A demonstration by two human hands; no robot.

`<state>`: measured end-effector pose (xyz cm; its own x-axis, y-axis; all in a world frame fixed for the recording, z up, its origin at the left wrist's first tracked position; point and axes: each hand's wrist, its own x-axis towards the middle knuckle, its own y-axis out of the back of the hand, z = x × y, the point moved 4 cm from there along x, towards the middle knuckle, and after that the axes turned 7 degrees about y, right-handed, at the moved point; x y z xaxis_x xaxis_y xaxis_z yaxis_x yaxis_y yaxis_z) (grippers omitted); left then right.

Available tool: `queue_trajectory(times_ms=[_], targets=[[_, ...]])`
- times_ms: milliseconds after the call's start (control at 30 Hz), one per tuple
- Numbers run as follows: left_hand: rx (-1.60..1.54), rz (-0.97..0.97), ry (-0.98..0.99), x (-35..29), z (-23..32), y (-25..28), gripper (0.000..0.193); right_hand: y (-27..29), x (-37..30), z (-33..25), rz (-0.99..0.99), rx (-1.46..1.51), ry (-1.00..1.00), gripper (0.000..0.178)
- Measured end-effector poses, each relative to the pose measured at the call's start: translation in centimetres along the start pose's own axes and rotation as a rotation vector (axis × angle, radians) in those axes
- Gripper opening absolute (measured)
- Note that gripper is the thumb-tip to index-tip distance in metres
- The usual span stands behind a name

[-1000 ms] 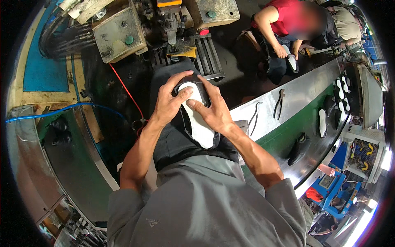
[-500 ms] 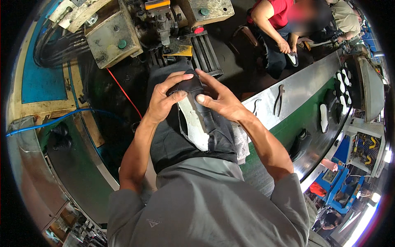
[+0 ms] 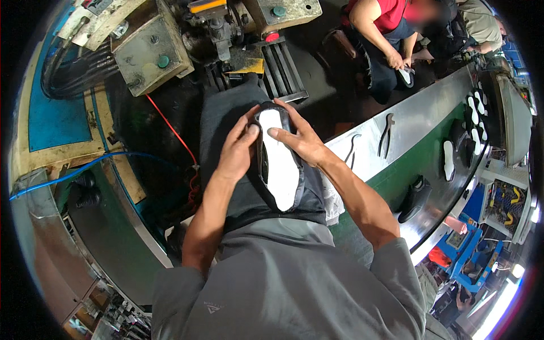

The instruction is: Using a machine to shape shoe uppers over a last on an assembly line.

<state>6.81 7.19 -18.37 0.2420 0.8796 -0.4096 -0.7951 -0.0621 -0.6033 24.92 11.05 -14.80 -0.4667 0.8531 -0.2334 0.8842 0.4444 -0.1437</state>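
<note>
A black shoe upper (image 3: 300, 182) with a white bottom board (image 3: 280, 170) facing up lies over my lap, its toe end pointing away from me. My left hand (image 3: 237, 150) grips its left edge near the toe, the thumb lying along the rim. On the other side my right hand (image 3: 303, 139) holds the black edge, thumb pressed on the white board. The fingertips of both hands are partly hidden behind the shoe.
Ahead stands a machine with grey control boxes (image 3: 150, 59). Pliers (image 3: 386, 136) and a hooked tool (image 3: 352, 150) lie on the metal ledge at right. Beyond it, a green conveyor belt (image 3: 371, 195) carries several shoes. A co-worker in red (image 3: 388, 14) holds another shoe (image 3: 406, 77).
The shoe has turned in my hands, so the white board now faces up along its whole length. Both hands have shifted their hold, with the left hand slightly to the right and lower.
</note>
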Motion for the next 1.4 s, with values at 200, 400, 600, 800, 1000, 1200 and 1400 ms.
queue_trajectory(times_ms=[200, 400, 600, 800, 1000, 1200, 1400], targets=[[0.403, 0.208, -0.154, 0.5, -1.0, -1.5, 0.056, -0.1, 0.2, 0.7, 0.088, -0.193, -0.084, 0.085], [0.857, 0.102, -0.133, -3.3, -1.0, -1.4, 0.098, 0.4, -6.4, 1.1, 0.043, -0.31, -0.029, 0.084], [0.617, 0.002, 0.157, -7.7, -1.7, -1.6, 0.097, 2.2, -9.3, -0.1, -0.16, -0.314, -0.367, 0.079], [0.223, -0.023, 0.285, -6.9, -1.1, -1.4, 0.089, -5.9, -11.7, -4.3, -0.252, -1.404, 0.163, 0.097], [0.975, 0.397, -0.262, 0.5, 3.1, 2.3, 0.072, -5.7, -10.5, -4.0, -0.13, -1.239, 0.226, 0.076], [1.243, 0.311, -0.333, 5.8, 6.8, 2.4, 0.023, -4.4, -10.9, -2.9, -0.136, -1.22, 0.36, 0.072], [1.185, 0.241, -0.189, 7.9, 7.7, 4.5, 0.025, -3.5, -9.7, -3.1, -0.14, -1.132, 0.36, 0.069]])
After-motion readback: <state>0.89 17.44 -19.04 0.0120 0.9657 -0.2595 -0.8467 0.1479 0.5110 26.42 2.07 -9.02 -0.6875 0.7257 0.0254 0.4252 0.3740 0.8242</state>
